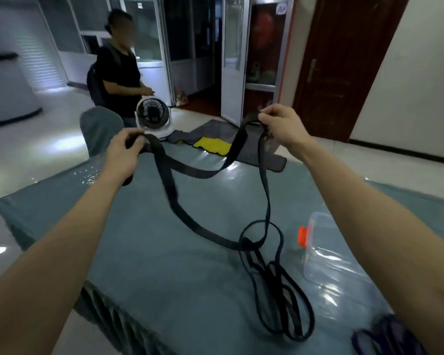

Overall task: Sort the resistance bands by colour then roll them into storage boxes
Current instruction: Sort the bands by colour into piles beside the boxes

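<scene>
1. Left hand (123, 152) is raised over the far left part of the table (139, 265), fingers curled round one end of a black resistance band (169, 185).
2. Right hand (280, 126) is held higher and further right, its fingertips pinching a loop of the same black webbing.
3. Between the two hands the band sags in a wide strip, and further lengths drop from each hand towards the table.
4. Lower down, the band lies on the table in a tangle of narrow loops, just left of a clear storage box (326, 254).
5. That box sits on the right side of the table and has an orange clasp (303, 236) on its left side.
6. A blurred purple-blue band (387, 336) lies at the near right corner.
7. A teal cloth under glossy clear plastic covers the table.
8. Beyond the far edge are a teal chair (100, 129), a white fan (153, 116) and a grey mat (256, 155) with a yellow cloth (210, 146) on it.
9. Another person (118, 73) in a black shirt stands behind the chair.
</scene>
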Motion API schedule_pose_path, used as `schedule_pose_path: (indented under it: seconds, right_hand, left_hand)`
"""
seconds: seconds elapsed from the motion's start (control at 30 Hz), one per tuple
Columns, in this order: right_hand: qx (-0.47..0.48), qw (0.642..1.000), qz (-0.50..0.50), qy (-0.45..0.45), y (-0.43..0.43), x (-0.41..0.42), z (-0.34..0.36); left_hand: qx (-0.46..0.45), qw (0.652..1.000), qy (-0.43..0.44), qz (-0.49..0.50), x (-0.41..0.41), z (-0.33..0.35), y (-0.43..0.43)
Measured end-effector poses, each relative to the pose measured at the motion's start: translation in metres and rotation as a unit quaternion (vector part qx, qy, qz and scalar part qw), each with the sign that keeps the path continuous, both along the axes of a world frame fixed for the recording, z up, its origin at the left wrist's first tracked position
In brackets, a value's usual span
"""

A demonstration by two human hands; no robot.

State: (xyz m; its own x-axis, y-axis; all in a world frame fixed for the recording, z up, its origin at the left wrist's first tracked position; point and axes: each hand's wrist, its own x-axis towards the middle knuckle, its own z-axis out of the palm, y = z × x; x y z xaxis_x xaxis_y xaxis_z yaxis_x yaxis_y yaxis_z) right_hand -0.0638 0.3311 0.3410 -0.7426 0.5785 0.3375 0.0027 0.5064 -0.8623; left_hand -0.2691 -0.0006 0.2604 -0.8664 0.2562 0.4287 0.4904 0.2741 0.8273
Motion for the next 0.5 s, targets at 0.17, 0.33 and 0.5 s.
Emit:
schedule_pose_path:
  seconds: [0.17,0.33,0.5]
  right_hand:
    - [-0.045,0.997,0.008,0.055,-0.007,0.027,0.052]
    - [-0.055,0.994,0.052,0.081,-0.019,0.037,0.068]
    - [-0.011,0.997,0.056,0.059,-0.024,0.036,0.065]
  left_hand:
    - [-0.174,0.984,-0.029,-0.037,0.006,-0.027,0.024]
    - [-0.371,0.914,-0.107,-0.128,0.026,-0.069,0.040]
    - [-0.362,0.904,-0.122,-0.189,0.068,-0.099,0.066]
